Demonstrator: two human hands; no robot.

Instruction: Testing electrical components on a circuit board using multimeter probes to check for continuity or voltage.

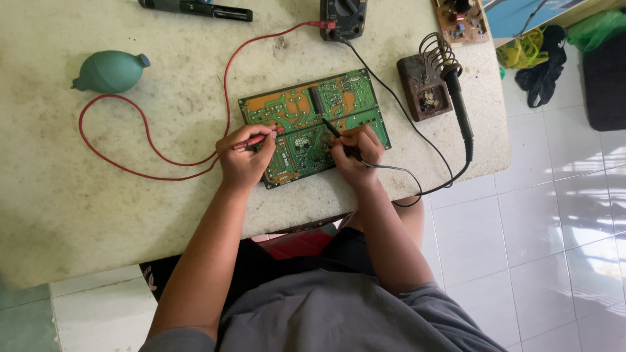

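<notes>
A green circuit board (313, 107) lies solder side up on the worn white table (98, 195). My left hand (244, 156) grips a red test probe (261, 138) with its tip touching the board's left part. My right hand (355, 151) pinches a black test probe (331, 128), its tip set on the board's middle. A red lead (147, 133) and a black lead (391, 98) run from the probes up to a dark multimeter (344, 16) at the table's far edge.
A soldering iron (458, 107) rests in a coil stand on a brown base (424, 85) to the right. A teal rubber blower bulb (111, 70) lies far left, a black tool (195, 8) at the top, a small brown circuit board (462, 21) top right. Tiled floor lies right.
</notes>
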